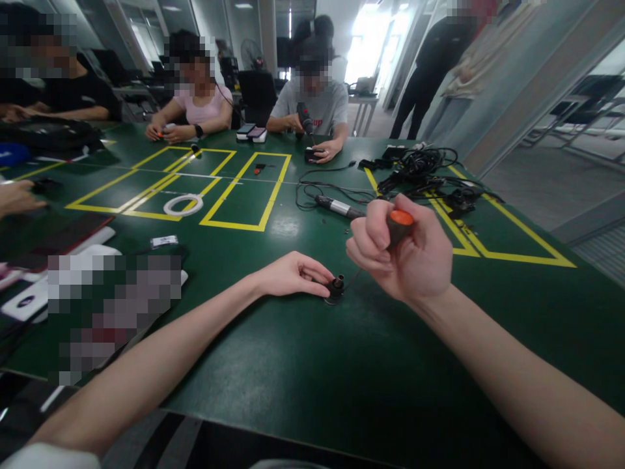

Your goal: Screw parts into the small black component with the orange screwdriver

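On the green table (273, 365), my left hand (297, 273) pinches a small round black part (334, 286) with a short metal tube standing up from it. My right hand (405, 254) is wrapped round the handle of a screwdriver (401, 223), dark with an orange end. Its thin shaft slants down to the left towards the black part; I cannot tell whether the tip touches it. A silver and black pen-shaped power tool (339, 207) lies just behind my right hand, with its cable trailing away.
Tangled black cables (424, 169) lie at the back right. Yellow tape (234, 227) marks rectangles on the table, and a white ring (183, 205) rests there. White devices (63, 280) sit at left. Across the table, a person (312, 104) holds a power drill (305, 118); others sit nearby.
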`<state>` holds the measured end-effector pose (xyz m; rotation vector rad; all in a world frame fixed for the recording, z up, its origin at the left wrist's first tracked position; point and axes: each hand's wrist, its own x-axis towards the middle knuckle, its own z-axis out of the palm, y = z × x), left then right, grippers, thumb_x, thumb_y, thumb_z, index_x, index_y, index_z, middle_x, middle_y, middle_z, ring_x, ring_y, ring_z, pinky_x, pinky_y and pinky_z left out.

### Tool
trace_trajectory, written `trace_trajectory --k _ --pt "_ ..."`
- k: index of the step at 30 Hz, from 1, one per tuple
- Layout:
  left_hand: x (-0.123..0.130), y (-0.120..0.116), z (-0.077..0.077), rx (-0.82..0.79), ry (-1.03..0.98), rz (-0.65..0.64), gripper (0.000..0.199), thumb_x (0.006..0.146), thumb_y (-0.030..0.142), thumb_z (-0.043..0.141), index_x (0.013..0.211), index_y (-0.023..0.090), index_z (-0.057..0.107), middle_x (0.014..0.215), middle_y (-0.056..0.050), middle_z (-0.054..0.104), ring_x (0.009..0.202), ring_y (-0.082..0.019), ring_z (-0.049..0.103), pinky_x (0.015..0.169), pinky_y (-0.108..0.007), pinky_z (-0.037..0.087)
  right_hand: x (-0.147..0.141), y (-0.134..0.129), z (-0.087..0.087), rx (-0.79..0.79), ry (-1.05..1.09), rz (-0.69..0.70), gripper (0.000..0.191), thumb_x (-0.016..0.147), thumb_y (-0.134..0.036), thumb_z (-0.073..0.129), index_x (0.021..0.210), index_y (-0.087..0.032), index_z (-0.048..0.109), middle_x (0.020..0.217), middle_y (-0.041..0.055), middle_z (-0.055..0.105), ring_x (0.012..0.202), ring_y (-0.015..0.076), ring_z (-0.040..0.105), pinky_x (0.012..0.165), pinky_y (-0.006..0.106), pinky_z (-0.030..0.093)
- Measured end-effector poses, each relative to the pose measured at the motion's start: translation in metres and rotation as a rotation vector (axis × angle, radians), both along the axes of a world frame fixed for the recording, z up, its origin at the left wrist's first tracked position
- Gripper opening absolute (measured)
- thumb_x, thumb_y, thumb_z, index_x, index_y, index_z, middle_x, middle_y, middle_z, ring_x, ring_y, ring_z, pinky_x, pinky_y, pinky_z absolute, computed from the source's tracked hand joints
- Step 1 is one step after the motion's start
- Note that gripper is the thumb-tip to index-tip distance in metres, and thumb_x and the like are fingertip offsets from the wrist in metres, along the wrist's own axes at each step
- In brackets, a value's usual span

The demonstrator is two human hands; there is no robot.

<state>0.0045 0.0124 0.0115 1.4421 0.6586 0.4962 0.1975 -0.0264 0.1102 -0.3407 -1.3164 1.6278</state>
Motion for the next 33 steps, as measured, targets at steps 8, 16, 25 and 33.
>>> trace_trajectory --k 8,16,25,33 --pt "0.0 -0.001 0.005 0.233 0.119 -0.017 0.053 0.072 0.023 0.085 0.124 0.015 0.076 0.099 -0.007 0.08 0.064 -0.007 0.057 0.059 -0.02 0.039 0.0 -0.003 -0.002 0.005 0.007 -0.001 0.047 0.092 -0.063 0.062 0.073 -0.024 0.046 0.048 -0.0094 0.034 0.038 0.0073 0.02 0.039 0.021 0.024" --pt "0.002 -0.002 0.0 0.207 0.077 -0.006 0.049 0.068 0.03 0.089 0.114 0.016 0.077 0.11 -0.01 0.079 0.069 -0.009 0.061 0.06 -0.022 0.037 -0.004 -0.003 0.001 0.042 0.003 -0.047 0.044 0.096 -0.054 0.061 0.071 -0.023 0.045 0.052 -0.0066 0.044 0.037 0.0072 0.027 0.036 0.021 0.021" --pt "0.002 -0.001 -0.003 0.217 0.08 0.004 0.051 0.069 0.032 0.089 0.116 0.016 0.077 0.109 -0.009 0.079 0.071 -0.009 0.062 0.061 -0.022 0.038 -0.003 -0.004 -0.001 0.062 0.029 -0.074 0.038 0.091 -0.054 0.066 0.078 -0.023 0.048 0.052 -0.0083 0.046 0.038 0.0071 0.027 0.038 0.02 0.024" --pt "0.003 -0.002 0.001 0.219 0.117 0.009 0.051 0.068 0.031 0.09 0.115 0.015 0.077 0.107 -0.01 0.079 0.07 -0.01 0.063 0.06 -0.022 0.037 -0.004 -0.003 -0.002 0.015 0.014 -0.075 0.047 0.095 -0.061 0.059 0.071 -0.023 0.048 0.049 -0.0056 0.047 0.037 0.009 0.034 0.037 0.022 0.025"
